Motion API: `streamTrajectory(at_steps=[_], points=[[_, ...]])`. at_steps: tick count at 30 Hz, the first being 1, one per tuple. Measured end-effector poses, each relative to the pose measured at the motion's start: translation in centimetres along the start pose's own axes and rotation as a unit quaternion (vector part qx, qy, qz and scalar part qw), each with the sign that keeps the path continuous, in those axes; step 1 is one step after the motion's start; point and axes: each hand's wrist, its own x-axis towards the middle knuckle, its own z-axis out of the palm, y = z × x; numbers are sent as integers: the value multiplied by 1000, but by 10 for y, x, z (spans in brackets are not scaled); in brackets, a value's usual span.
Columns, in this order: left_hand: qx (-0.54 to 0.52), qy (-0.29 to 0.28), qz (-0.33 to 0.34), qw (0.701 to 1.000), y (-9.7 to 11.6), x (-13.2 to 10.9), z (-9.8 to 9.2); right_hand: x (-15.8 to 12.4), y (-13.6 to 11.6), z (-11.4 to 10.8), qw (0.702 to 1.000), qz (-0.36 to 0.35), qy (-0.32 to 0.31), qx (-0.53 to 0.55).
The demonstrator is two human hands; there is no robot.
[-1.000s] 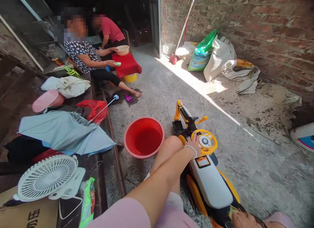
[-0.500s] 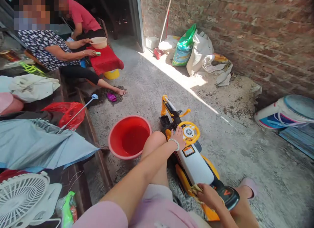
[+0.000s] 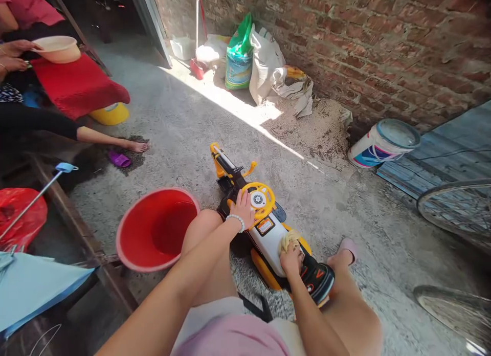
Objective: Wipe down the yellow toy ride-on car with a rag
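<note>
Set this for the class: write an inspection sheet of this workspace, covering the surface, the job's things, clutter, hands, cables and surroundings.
Surface: rough concrete floor, partly sunlit.
Job's things: yellow-and-white toy ride-on; fibrous pad on its white body.
Clutter: red basin, red plastic bag, purple slipper.
Hands: left hand on the yellow steering wheel; right hand on the pad.
Cables: thin white wire, lower left.
Surroundings: brick wall, sacks, paint bucket, bicycle wheel.
</note>
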Motion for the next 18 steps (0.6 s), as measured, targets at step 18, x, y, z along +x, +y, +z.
streamTrajectory(at_steps=[18], points=[[2,23,24,999,-5,3,8,-7,-78,-5,938,-335,-43,-75]])
